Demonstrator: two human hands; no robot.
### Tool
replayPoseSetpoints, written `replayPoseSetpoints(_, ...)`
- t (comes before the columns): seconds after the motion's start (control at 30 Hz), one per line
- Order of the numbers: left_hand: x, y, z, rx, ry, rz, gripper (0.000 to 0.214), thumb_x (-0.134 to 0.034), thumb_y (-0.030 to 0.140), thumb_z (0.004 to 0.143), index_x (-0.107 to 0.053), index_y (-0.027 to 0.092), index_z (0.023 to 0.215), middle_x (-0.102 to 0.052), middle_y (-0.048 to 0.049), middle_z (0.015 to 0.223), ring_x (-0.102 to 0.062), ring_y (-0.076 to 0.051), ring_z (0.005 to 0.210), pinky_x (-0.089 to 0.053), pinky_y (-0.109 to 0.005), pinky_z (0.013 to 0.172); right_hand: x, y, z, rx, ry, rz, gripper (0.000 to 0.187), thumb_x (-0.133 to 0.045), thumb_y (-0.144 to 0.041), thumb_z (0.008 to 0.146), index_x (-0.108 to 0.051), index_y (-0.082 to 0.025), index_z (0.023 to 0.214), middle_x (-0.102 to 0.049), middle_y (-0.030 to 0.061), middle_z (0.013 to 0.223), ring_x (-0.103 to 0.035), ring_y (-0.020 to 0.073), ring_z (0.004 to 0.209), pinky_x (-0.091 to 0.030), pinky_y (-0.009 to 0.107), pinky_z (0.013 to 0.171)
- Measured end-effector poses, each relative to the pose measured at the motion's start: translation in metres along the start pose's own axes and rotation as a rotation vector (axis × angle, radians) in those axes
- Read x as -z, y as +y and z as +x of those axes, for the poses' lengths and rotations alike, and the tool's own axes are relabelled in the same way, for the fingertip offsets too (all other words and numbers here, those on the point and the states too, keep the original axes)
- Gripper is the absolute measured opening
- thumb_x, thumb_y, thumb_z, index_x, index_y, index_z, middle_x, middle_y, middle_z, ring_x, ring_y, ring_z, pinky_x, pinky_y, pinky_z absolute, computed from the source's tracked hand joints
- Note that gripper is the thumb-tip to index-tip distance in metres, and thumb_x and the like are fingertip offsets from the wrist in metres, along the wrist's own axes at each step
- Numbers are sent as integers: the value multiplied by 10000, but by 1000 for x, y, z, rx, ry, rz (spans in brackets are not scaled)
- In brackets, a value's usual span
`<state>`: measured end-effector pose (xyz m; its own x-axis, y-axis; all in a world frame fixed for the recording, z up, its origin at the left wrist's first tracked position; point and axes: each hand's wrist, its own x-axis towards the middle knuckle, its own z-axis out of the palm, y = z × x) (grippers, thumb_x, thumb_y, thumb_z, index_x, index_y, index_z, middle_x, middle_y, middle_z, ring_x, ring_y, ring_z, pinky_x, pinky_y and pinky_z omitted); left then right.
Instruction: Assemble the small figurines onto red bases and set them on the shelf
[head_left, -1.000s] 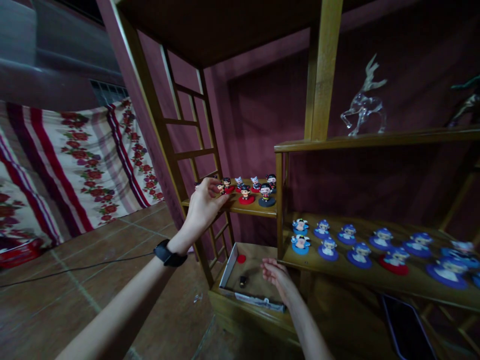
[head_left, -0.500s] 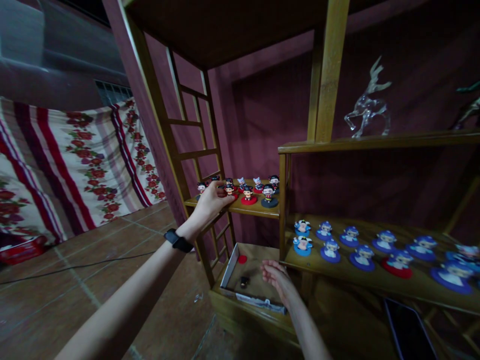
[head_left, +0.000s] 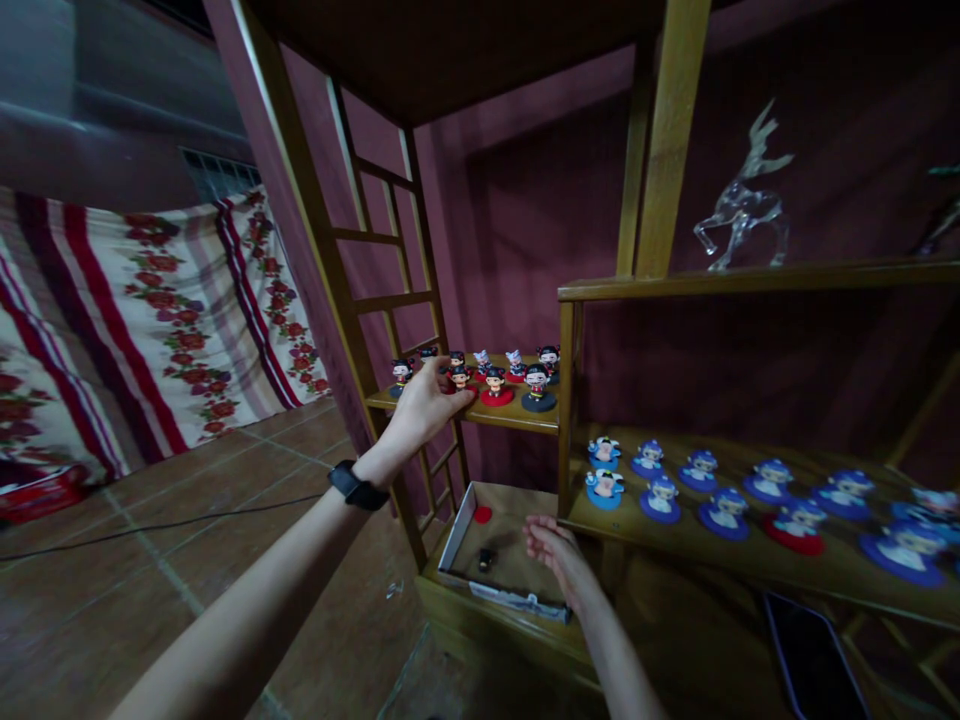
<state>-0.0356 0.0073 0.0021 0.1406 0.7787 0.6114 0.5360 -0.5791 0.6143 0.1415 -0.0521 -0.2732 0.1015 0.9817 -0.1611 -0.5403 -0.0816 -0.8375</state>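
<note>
My left hand, with a dark watch on the wrist, is closed around a small black-haired figurine on a red base. That figurine stands at the front of the small wooden shelf; the fingers partly hide it. Just right of it are a figurine on a red disc and one on a dark disc. Over the cardboard box below hovers my right hand, fingers loosely bent and holding nothing visible. Inside the box lie a red disc and a small black piece.
Several blue-capped figurines line the lower right shelf. A clear deer ornament stands on the shelf above. Under the lower shelf a phone lies at the right. Wooden lattice bounds the left side.
The camera view has shifted slightly. My left hand stays at the same figurine on the small shelf, and my right hand keeps its place over the box.
</note>
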Motion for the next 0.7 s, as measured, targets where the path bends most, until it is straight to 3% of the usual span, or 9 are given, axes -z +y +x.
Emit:
replayPoseSetpoints(0.57, 0, -1, -5, 4, -33, -126, 611, -690, 340, 611, -478, 167, 1157, -621, -30, 809, -588, -155, 695, -460, -281, 630, 0, 3, 1, -7, -22, -18, 363, -751, -355, 536, -642, -185, 838, -687, 61, 821, -620, 163, 681, -487, 283, 634)
replayPoseSetpoints(0.63, 5, -2, -7, -40, 2, -83, 603, -666, 355, 641, -460, 171, 1178, -613, -41, 855, -588, -161, 747, -468, -295, 673, 0, 3, 1, -14, -25, -23, 363, -751, -355, 536, -643, -187, 839, -687, 61, 829, -621, 165, 687, -485, 283, 640)
replayPoseSetpoints(0.7, 14, -4, -9, -103, 125, 26, 594, -646, 351, 662, -446, 182, 1195, -597, -57, 939, -577, -174, 836, -462, -321, 752, 0, 3, 1, -14, -30, -24, 365, -749, -358, 539, -644, -187, 843, -687, 63, 839, -623, 168, 693, -483, 283, 645)
